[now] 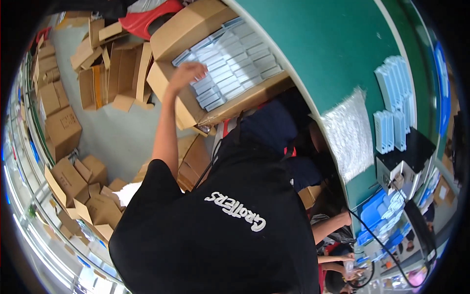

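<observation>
My left hand [191, 73] is over the near-left part of a large open cardboard box [176, 36]. Its fingers reach toward the contents, apart from each other, and I see nothing held in them. Inside the box lie rows of pale blue, block-shaped plastic parts [227, 63], with clear wrapping over some. Off to the right, my right hand [345, 219] is at the edge of the green table [328, 34], beside a black cable. The fingers of that hand are hidden.
On the table are a stack of clear plastic bags [347, 134], upright pale blue parts [394, 88], a black-topped metal device [406, 157] and blue trays [374, 208]. Opened cartons [129, 71] lie on the left floor. Another person's hands [347, 257] work at lower right.
</observation>
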A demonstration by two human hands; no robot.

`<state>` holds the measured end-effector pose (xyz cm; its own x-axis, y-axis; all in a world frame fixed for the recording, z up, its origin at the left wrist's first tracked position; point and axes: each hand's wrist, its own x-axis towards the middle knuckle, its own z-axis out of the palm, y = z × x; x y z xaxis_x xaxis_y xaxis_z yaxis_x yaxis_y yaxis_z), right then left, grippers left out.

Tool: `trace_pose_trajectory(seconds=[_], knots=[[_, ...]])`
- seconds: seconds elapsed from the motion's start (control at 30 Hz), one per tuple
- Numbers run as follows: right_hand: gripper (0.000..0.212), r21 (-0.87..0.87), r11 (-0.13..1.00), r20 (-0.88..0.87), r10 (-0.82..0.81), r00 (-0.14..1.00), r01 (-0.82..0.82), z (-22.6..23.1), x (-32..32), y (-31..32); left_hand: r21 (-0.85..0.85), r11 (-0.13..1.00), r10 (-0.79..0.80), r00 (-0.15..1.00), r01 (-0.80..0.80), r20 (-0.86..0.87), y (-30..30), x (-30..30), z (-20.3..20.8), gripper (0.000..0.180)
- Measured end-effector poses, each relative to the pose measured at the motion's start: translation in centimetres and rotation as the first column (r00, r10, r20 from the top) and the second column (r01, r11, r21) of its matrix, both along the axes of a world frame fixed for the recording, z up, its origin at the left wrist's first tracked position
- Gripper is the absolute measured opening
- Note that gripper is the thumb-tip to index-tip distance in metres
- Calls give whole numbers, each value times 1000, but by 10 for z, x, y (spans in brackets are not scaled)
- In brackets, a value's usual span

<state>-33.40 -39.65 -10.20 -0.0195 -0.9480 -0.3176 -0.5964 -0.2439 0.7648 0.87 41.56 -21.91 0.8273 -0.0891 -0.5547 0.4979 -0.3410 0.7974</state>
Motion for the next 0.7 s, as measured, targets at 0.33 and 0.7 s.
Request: trace_pose_trajectory(seconds=[0.33, 0.7], knots=[[45, -8, 990, -199, 138, 970, -143, 22, 16, 25, 751, 617, -112, 971, 236, -213, -52, -123, -186, 41], [57, -4, 999, -45, 52, 998, -53, 24, 14, 25, 761, 550, -318, 929, 344, -191, -46, -119, -177, 26]])
